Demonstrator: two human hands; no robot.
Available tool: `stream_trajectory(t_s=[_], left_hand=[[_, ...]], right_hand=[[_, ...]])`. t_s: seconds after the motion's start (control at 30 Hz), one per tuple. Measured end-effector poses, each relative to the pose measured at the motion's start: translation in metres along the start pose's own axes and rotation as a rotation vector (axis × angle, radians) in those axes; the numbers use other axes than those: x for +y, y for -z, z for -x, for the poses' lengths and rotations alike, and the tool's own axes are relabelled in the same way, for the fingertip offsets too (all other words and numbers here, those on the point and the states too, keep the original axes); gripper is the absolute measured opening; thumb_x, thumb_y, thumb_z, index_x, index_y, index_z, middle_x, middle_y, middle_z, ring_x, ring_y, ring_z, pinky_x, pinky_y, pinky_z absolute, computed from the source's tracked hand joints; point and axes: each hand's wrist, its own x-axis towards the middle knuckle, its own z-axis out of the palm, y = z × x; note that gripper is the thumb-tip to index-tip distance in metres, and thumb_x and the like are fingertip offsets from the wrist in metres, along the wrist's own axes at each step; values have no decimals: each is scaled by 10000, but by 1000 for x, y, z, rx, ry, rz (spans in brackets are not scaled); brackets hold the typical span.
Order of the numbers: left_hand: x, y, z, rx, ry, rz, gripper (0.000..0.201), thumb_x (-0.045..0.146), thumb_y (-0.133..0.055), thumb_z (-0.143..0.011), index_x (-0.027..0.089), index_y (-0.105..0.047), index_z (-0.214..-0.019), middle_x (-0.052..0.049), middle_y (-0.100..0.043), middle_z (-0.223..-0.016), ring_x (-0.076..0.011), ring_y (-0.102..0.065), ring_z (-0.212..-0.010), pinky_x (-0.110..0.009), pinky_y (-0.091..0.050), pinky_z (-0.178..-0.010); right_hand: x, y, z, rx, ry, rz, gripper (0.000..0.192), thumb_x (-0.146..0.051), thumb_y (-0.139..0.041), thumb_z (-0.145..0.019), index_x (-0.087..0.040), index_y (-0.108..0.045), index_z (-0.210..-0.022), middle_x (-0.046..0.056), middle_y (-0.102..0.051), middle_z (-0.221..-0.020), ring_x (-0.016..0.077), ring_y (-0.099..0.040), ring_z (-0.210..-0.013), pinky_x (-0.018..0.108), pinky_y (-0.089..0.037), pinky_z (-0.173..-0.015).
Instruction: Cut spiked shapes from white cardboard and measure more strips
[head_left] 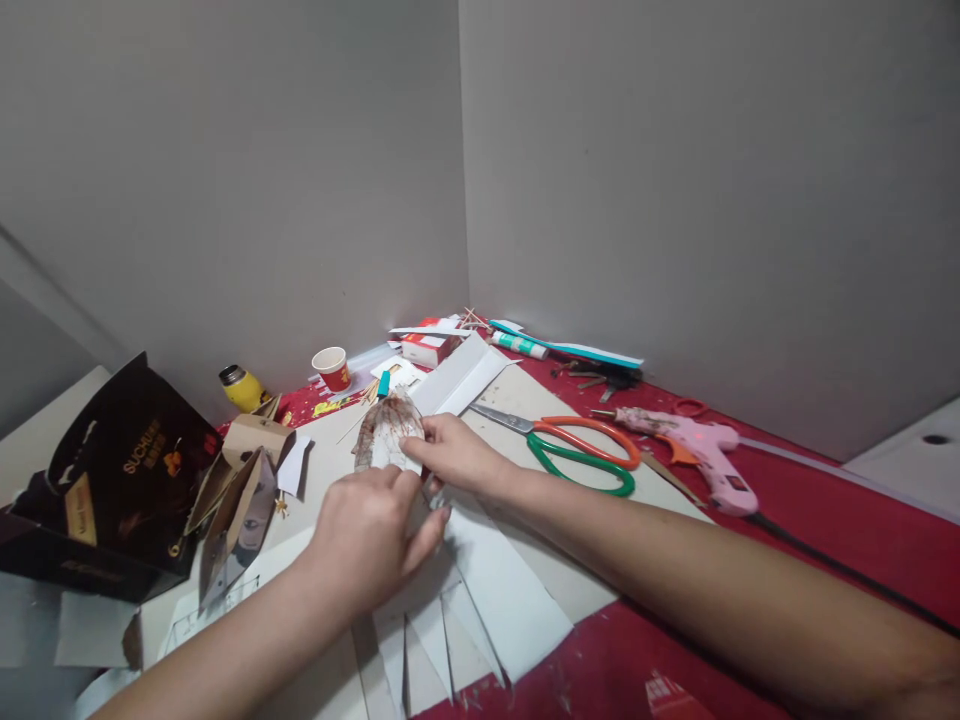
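In the head view, a white paper piece with brown streaks [386, 432] stands between my two hands. My right hand [461, 455] pinches its right side, thumb lying over the front. My left hand [367, 530] is curled around its lower part, and the fingertips there are partly hidden. Under my left hand, white paper cut into strips [431, 640] fans out towards the table's front. Whether these strips join the streaked piece cannot be seen. Right of my hands lie scissors [581, 450] with one orange and one green handle, blades pointing left.
A pink glue gun [697, 445] lies at right with its cable trailing. At left are a black box [142, 460] and cut cardboard [240, 510]. Behind stand a paper cup [331, 369], a yellow bottle [244, 388] and a glue tube [519, 345]. Grey walls meet behind.
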Motion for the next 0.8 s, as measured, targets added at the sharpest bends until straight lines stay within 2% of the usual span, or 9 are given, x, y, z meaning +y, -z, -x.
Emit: stream_trajectory(t_s=[0.03, 0.07, 0.1, 0.17, 0.27, 0.33, 0.4, 0.57, 0.8], left_hand=[[-4, 9, 3, 45, 15, 56, 213, 402, -535, -858, 225, -653, -857, -96, -693, -763, -229, -635, -669, -347, -468, -624], [-10, 17, 6, 169, 60, 216, 232, 412, -526, -876, 214, -648, -882, -74, -690, -772, -200, -622, -657, -323, -473, -622], [-17, 24, 8, 283, 146, 356, 227, 404, -530, -890, 213, -648, -921, -61, -694, -829, -186, -626, -702, -307, -484, -652], [-32, 32, 9, 382, 310, 617, 256, 422, -588, -869, 216, -642, -1011, -50, -680, -940, -181, -619, -807, -286, -500, -687], [-48, 26, 9, 207, 517, 1012, 389, 439, -701, -783, 219, -640, -1097, -38, -662, -960, -176, -600, -818, -248, -497, -614], [-51, 15, 11, 55, 565, 1175, 379, 422, -740, -745, 183, -684, -1033, -38, -676, -836, -168, -601, -718, -243, -482, -564], [-50, 5, 14, -16, 559, 1248, 318, 394, -769, -715, 155, -726, -920, -36, -682, -720, -156, -595, -633, -249, -479, -560], [-49, -8, 21, -33, 557, 1392, 227, 362, -771, -729, 166, -758, -843, -37, -724, -714, -142, -617, -634, -254, -494, -652], [-51, -15, 22, -22, 587, 1492, 213, 353, -743, -770, 142, -764, -795, -55, -732, -691, -126, -606, -572, -238, -483, -614]], right_hand=[[-1, 1, 1, -21, -2, -4, 177, -155, -525, -831, -165, -532, -655, -33, -547, -484, 91, -507, -383, 167, -384, -326], [-2, 2, 2, -49, 0, -10, 176, -152, -512, -831, -160, -546, -659, -22, -572, -507, 94, -524, -405, 168, -403, -341], [-3, 2, 3, -80, 4, -16, 174, -155, -505, -831, -154, -561, -667, -11, -597, -535, 96, -536, -426, 172, -424, -357], [-6, 3, 6, -152, 12, -28, 161, -168, -510, -828, -143, -587, -689, 6, -631, -586, 99, -552, -456, 184, -455, -387], [-8, 2, 11, -264, 28, -43, 134, -175, -534, -819, -151, -584, -696, -8, -618, -594, 99, -556, -463, 196, -467, -409], [-9, 1, 14, -332, 46, -51, 163, -162, -547, -814, -164, -546, -651, -35, -564, -552, 93, -537, -455, 196, -457, -420], [-9, 0, 15, -388, 66, -60, 212, -146, -551, -811, -171, -507, -605, -54, -509, -512, 82, -507, -446, 187, -427, -421], [-3, 2, 12, -451, 77, -86, 179, -183, -552, -821, -160, -537, -645, -61, -498, -534, 75, -476, -451, 190, -396, -426], [4, 1, 10, -393, 149, -93, 245, -304, -571, -859, -168, -514, -664, -76, -412, -556, 64, -396, -471, 189, -315, -429]])
